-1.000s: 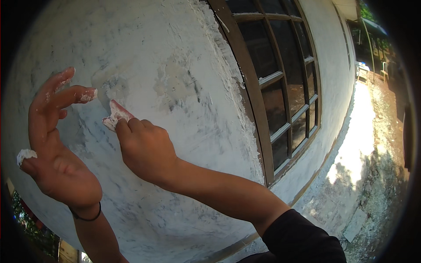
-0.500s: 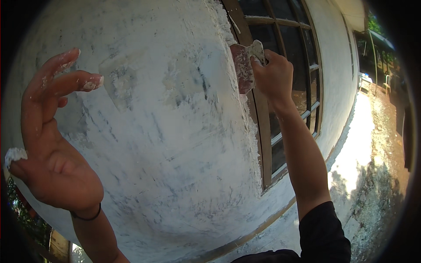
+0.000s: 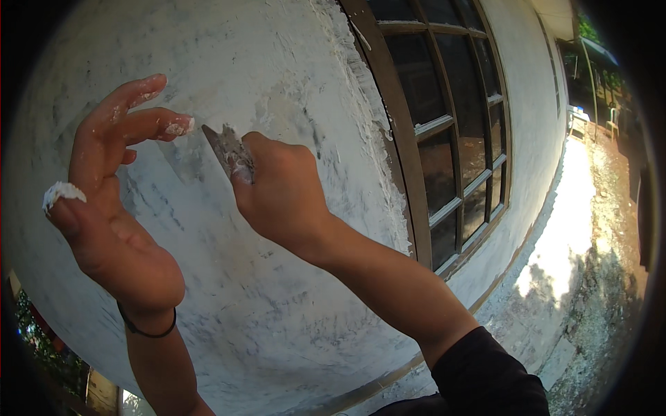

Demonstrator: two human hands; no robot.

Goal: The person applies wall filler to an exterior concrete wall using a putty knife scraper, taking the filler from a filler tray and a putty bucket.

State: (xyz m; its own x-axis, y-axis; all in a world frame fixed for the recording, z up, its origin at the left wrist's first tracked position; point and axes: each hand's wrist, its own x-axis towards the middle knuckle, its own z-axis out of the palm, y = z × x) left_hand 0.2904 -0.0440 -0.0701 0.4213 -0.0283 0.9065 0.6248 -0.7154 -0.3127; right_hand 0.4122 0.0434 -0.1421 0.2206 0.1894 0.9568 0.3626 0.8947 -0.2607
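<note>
My right hand is closed around a putty knife, its metal blade smeared with white paste and tilted up toward the left. Behind it rises a wall with patchy white and grey filler. To the left, my left hand is raised with fingers apart and bent, holding nothing. White paste coats its thumb tip and fingertips. The blade's upper corner comes close to the left index fingertip; a small gap shows between them. The knife's handle is hidden in my right fist.
A brown wooden window frame with several dark panes stands right of the plastered strip. A rough ridge of filler runs along it. Sunlit rubble ground lies at the far right, with a chair in the distance.
My right hand has brought the putty knife from the window-side edge leftward and slightly down, near my left hand. The left hand has shifted a little to the right.
</note>
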